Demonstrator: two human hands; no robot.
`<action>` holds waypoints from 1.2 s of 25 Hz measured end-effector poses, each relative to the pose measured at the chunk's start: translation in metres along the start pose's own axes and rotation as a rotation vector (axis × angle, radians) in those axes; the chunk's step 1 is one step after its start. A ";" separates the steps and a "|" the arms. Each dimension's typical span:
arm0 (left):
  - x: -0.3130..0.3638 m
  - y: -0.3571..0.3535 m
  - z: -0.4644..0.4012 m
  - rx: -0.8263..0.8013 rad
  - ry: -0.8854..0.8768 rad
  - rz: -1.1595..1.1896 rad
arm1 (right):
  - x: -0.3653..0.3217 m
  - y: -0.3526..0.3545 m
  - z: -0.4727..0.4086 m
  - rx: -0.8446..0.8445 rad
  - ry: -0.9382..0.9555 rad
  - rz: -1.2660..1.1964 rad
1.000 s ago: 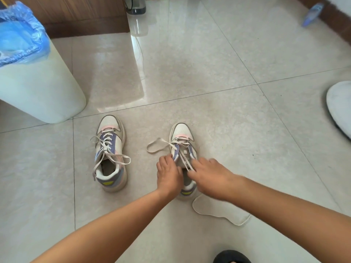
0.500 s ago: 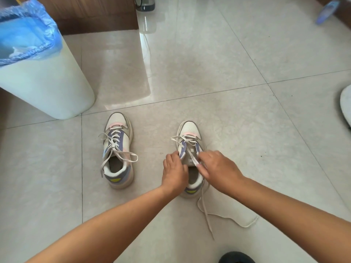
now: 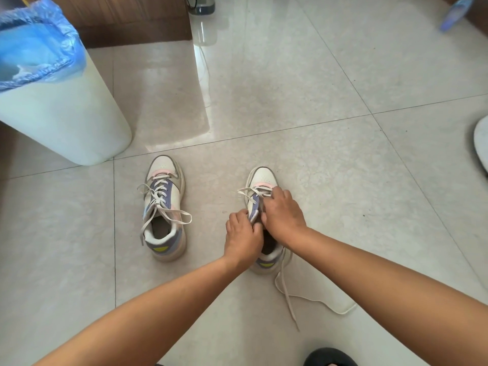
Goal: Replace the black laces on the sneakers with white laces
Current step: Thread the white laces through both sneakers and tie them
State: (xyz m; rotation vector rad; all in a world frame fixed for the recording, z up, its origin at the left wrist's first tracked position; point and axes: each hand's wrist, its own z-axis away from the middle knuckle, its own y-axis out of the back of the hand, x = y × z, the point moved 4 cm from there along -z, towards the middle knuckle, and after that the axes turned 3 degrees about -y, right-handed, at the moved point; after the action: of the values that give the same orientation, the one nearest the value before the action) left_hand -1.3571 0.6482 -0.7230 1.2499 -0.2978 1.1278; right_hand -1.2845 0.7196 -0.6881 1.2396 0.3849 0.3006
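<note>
Sneaker under both hands, bare tiles around.

Home interior, glossy tiled floor, lined white bin, wooden cabinet base

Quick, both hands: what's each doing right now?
Left hand: pinches the sneaker at its tongue.
Right hand: curled over the white lace, apparently gripping it.

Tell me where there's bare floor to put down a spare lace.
Bare tile lies between the left sneaker and right sneaker, and beyond both toes. It is crowded at the right sneaker, where both hands work, and behind its heel, where a loose lace trails.
</note>
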 end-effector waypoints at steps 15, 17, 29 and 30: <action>0.014 0.043 -0.067 -0.189 0.454 1.233 | 0.013 -0.005 0.008 0.008 0.020 -0.032; 0.010 0.047 -0.069 -0.204 0.393 1.054 | 0.013 -0.008 0.010 0.027 0.047 -0.002; -0.014 0.071 -0.047 -0.357 -0.013 0.325 | 0.015 -0.012 0.041 0.200 0.120 -0.116; -0.014 0.073 -0.048 -0.360 -0.031 0.319 | 0.017 -0.014 0.040 0.195 0.102 -0.144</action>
State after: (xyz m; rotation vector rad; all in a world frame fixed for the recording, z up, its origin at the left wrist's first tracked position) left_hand -1.4404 0.6747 -0.7068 0.9194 -0.7107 1.2590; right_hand -1.2515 0.6885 -0.6921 1.3822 0.6000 0.2066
